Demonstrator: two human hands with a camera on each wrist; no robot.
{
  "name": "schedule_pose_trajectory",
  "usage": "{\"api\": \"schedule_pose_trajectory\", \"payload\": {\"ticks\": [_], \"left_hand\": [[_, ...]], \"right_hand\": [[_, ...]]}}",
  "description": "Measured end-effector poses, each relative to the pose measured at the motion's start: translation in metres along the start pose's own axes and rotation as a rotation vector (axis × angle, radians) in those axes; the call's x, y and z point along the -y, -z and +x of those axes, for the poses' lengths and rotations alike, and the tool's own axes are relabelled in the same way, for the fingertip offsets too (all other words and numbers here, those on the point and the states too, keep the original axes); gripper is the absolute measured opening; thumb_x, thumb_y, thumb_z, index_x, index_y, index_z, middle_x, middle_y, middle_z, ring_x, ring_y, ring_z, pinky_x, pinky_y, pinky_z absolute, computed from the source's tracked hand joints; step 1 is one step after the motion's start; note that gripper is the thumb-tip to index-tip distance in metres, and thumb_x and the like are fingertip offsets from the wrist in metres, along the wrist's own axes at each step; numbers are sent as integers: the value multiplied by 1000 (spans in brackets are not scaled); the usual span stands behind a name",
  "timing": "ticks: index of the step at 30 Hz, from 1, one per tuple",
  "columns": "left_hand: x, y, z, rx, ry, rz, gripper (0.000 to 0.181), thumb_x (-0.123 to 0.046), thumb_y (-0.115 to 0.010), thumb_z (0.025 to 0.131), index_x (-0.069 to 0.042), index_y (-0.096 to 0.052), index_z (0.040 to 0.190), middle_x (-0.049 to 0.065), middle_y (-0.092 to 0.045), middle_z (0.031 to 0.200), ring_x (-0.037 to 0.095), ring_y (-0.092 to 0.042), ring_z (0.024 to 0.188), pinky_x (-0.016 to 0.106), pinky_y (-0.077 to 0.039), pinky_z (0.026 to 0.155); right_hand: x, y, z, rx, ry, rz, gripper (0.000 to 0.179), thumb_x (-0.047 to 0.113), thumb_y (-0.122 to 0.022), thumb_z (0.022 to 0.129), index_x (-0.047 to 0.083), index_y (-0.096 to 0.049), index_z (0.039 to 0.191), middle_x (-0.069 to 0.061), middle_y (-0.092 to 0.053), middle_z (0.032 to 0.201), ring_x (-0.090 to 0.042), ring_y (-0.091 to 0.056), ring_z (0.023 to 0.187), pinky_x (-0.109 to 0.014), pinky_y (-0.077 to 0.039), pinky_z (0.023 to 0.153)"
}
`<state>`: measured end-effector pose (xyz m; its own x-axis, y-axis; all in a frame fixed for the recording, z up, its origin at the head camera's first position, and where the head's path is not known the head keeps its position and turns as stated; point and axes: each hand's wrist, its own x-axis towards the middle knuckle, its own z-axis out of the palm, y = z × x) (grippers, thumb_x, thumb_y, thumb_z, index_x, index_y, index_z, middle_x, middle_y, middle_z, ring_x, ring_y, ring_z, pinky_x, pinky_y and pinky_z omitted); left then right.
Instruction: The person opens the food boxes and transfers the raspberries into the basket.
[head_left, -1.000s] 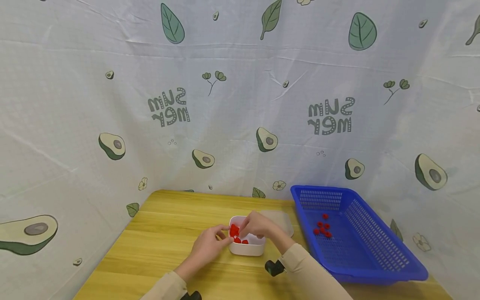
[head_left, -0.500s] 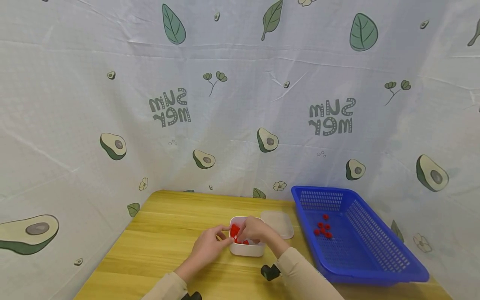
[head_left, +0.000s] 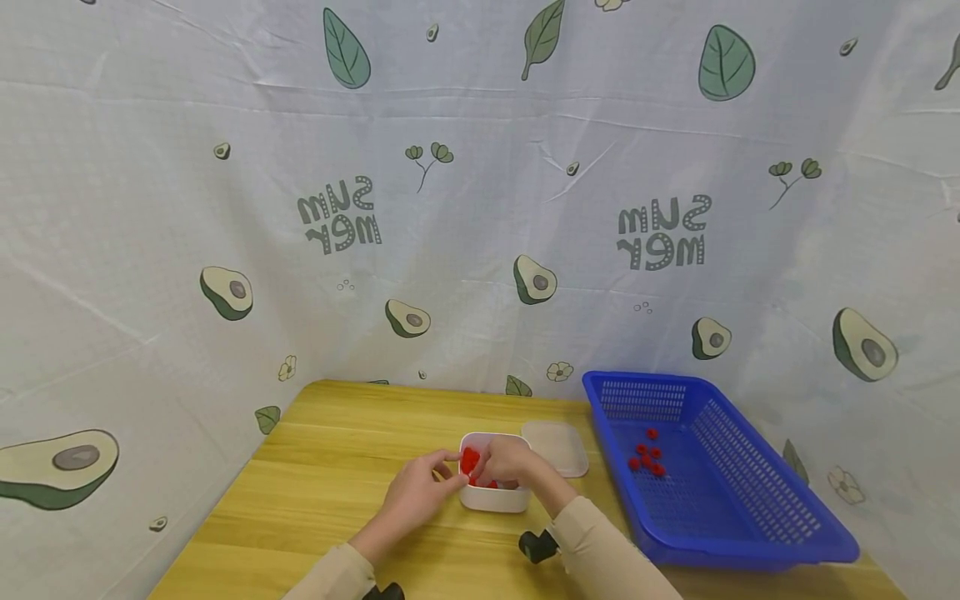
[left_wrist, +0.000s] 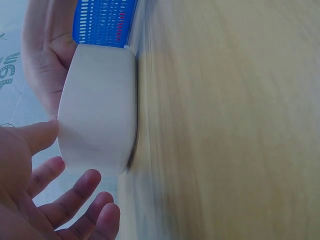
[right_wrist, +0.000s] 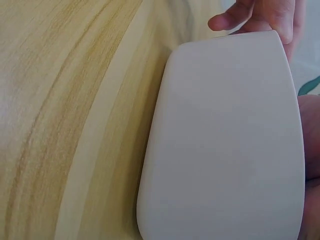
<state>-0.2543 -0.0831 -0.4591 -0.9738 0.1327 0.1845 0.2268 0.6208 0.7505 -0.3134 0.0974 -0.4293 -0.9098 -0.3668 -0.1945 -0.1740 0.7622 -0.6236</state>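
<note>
A small white plastic box point(head_left: 495, 500) with rounded corners stands on the wooden table, with several small, red, berry-like pieces point(head_left: 469, 459) inside. My left hand point(head_left: 422, 487) holds the box at its left near corner. In the left wrist view the thumb and index fingertip of that hand point(left_wrist: 30, 185) touch the box point(left_wrist: 97, 107), while the other fingers stay apart from it. From above, my right hand point(head_left: 513, 462) reaches into the box beside the red pieces. Its fingertips are hidden, also behind the box wall point(right_wrist: 225, 135) in the right wrist view.
A translucent lid point(head_left: 557, 448) lies on the table behind and right of the box. Farther right stands a blue plastic basket point(head_left: 750, 546) with several similar red pieces point(head_left: 647, 460) in it. A printed curtain point(head_left: 465, 200) hangs behind the table point(head_left: 300, 500).
My right hand has moved slightly left and down inside the box, covering more of the red pieces, and its forearm no longer covers the lid. The left hand and box have stayed put.
</note>
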Motion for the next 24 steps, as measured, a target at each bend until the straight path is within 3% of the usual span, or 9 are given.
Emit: {"api": "schedule_pose_trajectory", "payload": {"ticks": [16,24], "left_hand": [[-1,1,-1,5,8,3,38,-34,-75,91,-17,-70,124,-5,-66,91,13,-56,79,29,-44,62],[1,0,0,3,5,2,39,-35,-75,90,-18,-70,125,-6,-66,90,13,-56,79,29,-44,63]], "right_hand": [[1,-3,-1,-12,-5,38,3,3,-76,81,4,-76,84,-4,-59,77,-16,-42,57,-24,-35,50],[2,0,-2,-7,-31,78,4,3,-74,83,7,-75,82,-4,-58,72,-15,-37,50,-24,-33,48]]}}
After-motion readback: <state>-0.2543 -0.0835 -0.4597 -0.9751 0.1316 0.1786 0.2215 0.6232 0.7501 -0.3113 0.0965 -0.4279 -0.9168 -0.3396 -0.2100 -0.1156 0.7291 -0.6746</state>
